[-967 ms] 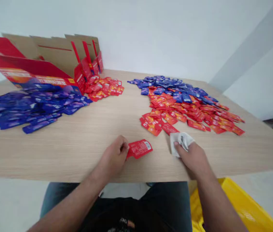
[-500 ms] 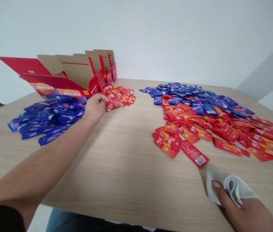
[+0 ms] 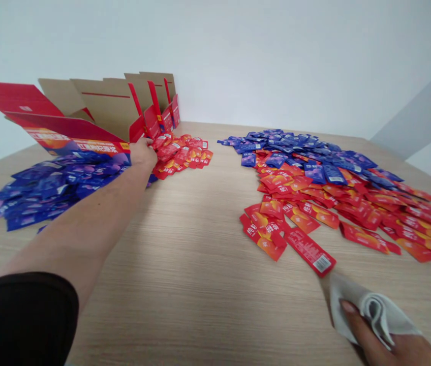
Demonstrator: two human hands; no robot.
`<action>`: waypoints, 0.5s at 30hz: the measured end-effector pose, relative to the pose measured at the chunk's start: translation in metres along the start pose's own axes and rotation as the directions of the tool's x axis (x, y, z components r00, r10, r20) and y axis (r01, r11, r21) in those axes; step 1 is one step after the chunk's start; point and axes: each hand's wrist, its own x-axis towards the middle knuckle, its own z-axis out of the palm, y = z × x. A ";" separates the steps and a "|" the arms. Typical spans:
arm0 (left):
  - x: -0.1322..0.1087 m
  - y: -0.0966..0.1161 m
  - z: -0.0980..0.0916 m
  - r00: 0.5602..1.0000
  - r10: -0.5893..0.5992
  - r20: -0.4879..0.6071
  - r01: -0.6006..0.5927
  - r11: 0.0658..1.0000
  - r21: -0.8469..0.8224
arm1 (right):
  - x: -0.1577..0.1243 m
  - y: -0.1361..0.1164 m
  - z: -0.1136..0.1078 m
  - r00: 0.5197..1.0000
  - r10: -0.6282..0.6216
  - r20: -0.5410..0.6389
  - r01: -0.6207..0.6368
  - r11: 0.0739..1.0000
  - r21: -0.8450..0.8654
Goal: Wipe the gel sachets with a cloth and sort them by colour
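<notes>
At the left edge of a small heap of red sachets (image 3: 183, 155), my left hand (image 3: 143, 151) is closed, with its fingertips mostly hidden behind it. Whatever they pinch, if anything, I cannot make out. Just beyond it stand open red cardboard boxes (image 3: 68, 133) in a row, with brown insides. Blue sachets (image 3: 51, 190) lie in a pile below the boxes, partly behind my left forearm. Low on the right, my right hand (image 3: 387, 333) grips a folded white cloth (image 3: 352, 300) against the table. A red sachet with a barcode (image 3: 310, 249) lies just beyond the cloth.
A wide spread of blue sachets (image 3: 291, 142) covers the back right of the wooden table (image 3: 200, 264). Red sachets (image 3: 360, 208) lie in front of them, out to the right edge. Behind the table rises a pale wall (image 3: 215, 61).
My left hand has moved left and slightly back, from the front of the small red heap to its edge by the boxes. The view has shifted a little; my right hand still holds the cloth.
</notes>
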 end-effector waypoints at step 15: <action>-0.227 0.097 0.012 0.629 0.349 0.695 -0.447 0.893 -0.045 | -0.014 -0.036 -0.006 0.979 -0.120 -0.166 0.126 0.992 0.028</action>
